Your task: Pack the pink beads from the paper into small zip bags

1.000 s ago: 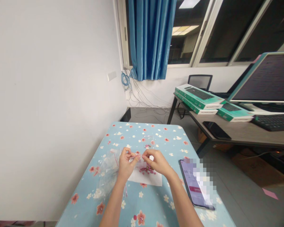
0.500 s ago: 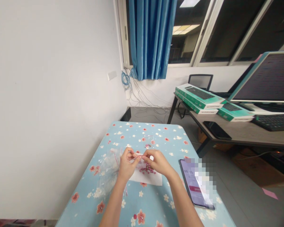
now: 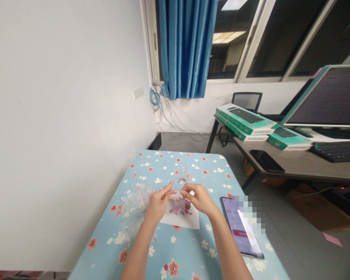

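Two hands meet just above the paper — the left hand and right hand are each pinched shut on something tiny, too small to identify. Fingertips are best kept low over the pink beads heaped on the paper, so drops stay on the table — clear of the phone.

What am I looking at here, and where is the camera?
The camera sits on a person's head, looking forward and down, so the two bare arms are the wearer's own. The left hand and right hand meet above a white sheet scattered with small pink beads, pinching something too small to make out. They work over a table with a blue flowered cover. Clear plastic bags lie on the left, a phone on the right. A desk with a monitor stands beyond.
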A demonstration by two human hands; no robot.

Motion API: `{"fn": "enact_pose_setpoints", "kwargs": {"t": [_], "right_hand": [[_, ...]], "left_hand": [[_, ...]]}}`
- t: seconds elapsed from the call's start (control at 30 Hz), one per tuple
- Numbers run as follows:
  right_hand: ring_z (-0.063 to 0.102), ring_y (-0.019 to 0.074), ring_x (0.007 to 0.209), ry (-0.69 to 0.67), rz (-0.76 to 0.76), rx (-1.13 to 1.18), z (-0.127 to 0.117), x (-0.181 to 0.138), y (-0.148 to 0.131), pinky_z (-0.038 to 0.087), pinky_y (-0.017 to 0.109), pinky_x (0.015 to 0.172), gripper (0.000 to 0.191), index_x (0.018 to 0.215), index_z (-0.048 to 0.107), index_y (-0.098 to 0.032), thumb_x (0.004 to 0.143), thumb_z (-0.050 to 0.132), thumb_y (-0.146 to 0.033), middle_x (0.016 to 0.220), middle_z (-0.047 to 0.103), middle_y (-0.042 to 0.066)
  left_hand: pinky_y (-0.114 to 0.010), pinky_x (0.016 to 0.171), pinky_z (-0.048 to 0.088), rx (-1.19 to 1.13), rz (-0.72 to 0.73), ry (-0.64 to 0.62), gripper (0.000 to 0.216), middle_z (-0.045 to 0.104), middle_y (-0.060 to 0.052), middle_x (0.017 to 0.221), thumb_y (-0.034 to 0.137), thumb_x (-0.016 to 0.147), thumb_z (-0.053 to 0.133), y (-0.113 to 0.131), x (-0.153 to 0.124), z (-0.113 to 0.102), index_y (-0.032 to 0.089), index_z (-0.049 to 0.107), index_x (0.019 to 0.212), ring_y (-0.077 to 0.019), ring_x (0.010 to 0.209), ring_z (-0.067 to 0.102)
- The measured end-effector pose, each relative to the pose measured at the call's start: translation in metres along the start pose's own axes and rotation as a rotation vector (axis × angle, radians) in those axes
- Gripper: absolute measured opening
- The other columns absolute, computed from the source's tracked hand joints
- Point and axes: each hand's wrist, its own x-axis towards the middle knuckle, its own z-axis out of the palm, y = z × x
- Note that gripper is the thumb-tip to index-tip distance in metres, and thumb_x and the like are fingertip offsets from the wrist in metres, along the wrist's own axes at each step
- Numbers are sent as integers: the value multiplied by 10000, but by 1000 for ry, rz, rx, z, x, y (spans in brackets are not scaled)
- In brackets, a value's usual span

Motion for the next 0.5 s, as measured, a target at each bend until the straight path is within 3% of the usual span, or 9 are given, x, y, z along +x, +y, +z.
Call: {"fn": "enact_pose_setpoints", "kwargs": {"t": [0.2, 0.37, 0.5], "right_hand": [[610, 161, 629, 8, 21, 40, -8, -2, 8, 416, 250, 615, 248, 702, 605, -193, 887, 513, -331, 658, 671, 12], [599, 158, 615, 23, 39, 31, -14, -5, 12, 407, 246, 594, 260, 674, 603, -190, 881, 521, -324, 642, 669, 10], [593, 153, 606, 23, 33, 20, -14, -5, 11, 408, 246, 599, 266, 670, 606, -186, 882, 521, -323, 629, 663, 8]], "left_hand": [[-347, 957, 463, -27, 26, -62, 444, 697, -61, 1099, 363, 861, 533, -1, -5, 0, 238, 515, 1286, -206, 1065, 635], [-336, 974, 440, -2, 24, 3, 433, 690, -67, 1114, 370, 869, 522, -1, -7, -3, 248, 521, 1284, -203, 1072, 630], [-306, 879, 488, 65, 55, 25, 309, 717, -74, 1031, 377, 841, 551, 1, -5, -2, 203, 670, 1066, -213, 978, 664]]}}
